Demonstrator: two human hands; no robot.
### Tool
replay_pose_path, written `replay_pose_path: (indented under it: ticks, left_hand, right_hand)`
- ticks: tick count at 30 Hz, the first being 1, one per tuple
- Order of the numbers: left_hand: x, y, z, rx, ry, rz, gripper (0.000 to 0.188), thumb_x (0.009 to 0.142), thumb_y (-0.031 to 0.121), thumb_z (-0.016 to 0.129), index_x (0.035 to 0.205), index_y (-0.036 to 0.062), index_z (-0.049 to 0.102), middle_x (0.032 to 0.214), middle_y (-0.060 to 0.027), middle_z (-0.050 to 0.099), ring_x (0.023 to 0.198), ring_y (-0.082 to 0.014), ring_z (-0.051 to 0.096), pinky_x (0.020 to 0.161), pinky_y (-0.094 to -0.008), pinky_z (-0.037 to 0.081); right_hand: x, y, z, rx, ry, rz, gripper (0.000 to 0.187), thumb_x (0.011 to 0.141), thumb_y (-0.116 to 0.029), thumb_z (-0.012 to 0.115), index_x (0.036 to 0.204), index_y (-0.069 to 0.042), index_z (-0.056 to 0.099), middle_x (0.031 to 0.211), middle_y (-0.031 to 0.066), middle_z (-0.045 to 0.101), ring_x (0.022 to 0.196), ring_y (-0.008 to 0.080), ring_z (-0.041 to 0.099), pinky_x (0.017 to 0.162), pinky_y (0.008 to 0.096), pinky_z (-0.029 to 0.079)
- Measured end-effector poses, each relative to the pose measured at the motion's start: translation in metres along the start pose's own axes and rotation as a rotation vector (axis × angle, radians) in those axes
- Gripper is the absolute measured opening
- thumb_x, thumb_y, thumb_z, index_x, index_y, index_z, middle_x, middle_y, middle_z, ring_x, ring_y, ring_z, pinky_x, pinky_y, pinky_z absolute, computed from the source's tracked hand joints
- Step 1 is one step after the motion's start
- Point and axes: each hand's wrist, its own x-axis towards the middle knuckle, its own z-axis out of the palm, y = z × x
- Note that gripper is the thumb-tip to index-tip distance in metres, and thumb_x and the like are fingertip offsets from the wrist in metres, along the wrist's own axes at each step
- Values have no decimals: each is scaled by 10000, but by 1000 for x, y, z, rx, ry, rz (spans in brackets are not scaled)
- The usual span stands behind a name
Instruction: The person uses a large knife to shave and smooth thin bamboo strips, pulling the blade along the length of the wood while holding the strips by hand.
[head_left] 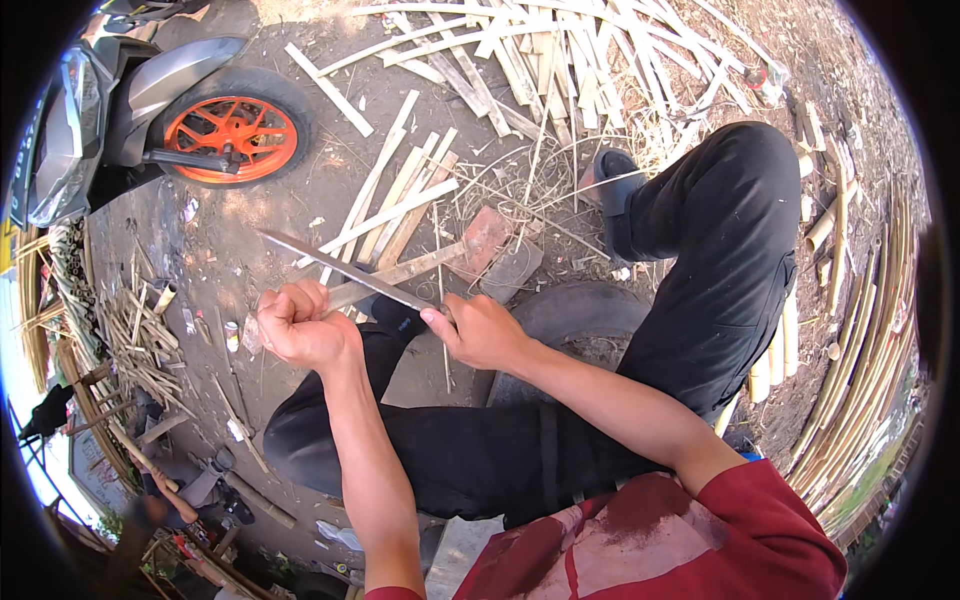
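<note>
A knife (pixel 337 266) with a long narrow blade is gripped in my right hand (pixel 482 332), its tip pointing to the far left. My left hand (pixel 305 325) is closed in a fist around the near end of a flat bamboo strip (pixel 408 268). That strip runs away to the right, toward a reddish brick (pixel 487 238). The blade crosses over the strip just beyond my left fist; whether they touch I cannot tell. My right fingers hide the knife's handle.
Between my legs lies a tyre (pixel 585 305). Split bamboo strips (pixel 550 70) are heaped on the dirt ahead, with thin shavings (pixel 520 185) nearer. A motorcycle wheel (pixel 235 135) stands at far left. Long bamboo poles (pixel 855 370) line the right side; short offcuts (pixel 135 330) lie left.
</note>
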Motion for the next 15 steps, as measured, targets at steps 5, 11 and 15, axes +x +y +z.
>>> replay_pose_path:
  ticks: [5,11,15]
  left_hand:
    - [4,3,4,10,-4,42,354,854,109,470,608,151,219,517,14,194,467,-104,179,481,-303,185]
    - [1,5,11,25,12,-20,341,886,143,433,631,156,207,528,23,181,492,-111,158,506,-315,196]
    - [7,5,-3,-34,43,15,333,875,122,443,631,154,218,527,19,181,475,-109,166,488,-307,191]
  right_hand:
    - [9,84,13,23,-10,278,657,1067,-480,433,800,81,648,677,335,619,740,514,663,717,591,507]
    - [11,42,14,49,6,194,703,1077,-497,391,815,93,670,721,339,626,759,520,655,717,556,504]
    - [18,78,5,-19,-75,298,736,1069,-530,375,872,105,691,709,342,634,772,520,669,758,565,523]
